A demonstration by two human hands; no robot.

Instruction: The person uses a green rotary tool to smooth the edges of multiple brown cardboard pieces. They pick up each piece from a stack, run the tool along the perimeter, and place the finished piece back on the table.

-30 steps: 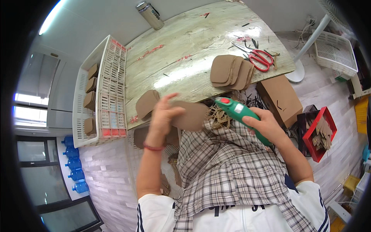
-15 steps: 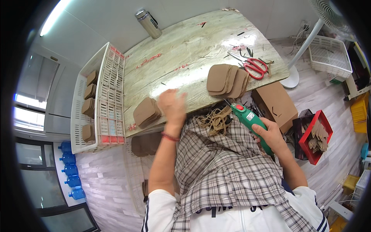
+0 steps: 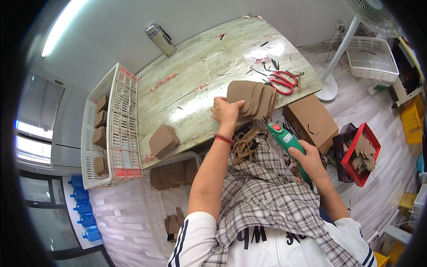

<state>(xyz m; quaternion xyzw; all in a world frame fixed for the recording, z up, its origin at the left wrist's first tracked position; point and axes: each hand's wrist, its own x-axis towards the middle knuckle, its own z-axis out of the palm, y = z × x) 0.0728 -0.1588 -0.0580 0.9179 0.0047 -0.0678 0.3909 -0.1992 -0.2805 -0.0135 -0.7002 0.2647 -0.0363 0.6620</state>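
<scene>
My left hand (image 3: pixel 226 111) pinches the near left edge of a fanned stack of brown, round-cornered flat pieces (image 3: pixel 250 95) at the table's front edge. Its thumb lies on the top piece and the other fingers are curled. My right hand (image 3: pixel 308 156) is wrapped round a green handheld electric cutter (image 3: pixel 283 137) with a red button, its tip pointing toward the table edge just below that stack. A second pile of the same brown pieces (image 3: pixel 163 140) lies further left on the table. Brown trimmed strips (image 3: pixel 245 144) rest on the checked apron in my lap.
Red-handled scissors (image 3: pixel 283 83) and dark scraps lie right of the stack. A white crate (image 3: pixel 124 129) borders the table's left, with a steel flask (image 3: pixel 161 41) behind. Below right are a cardboard box (image 3: pixel 311 121) and a red box (image 3: pixel 361 155) of offcuts. A fan (image 3: pixel 330 86) stands beyond.
My left hand has moved right from beside the left pile to the right stack and taken hold of a piece there. My right hand still holds the cutter in nearly the same place.
</scene>
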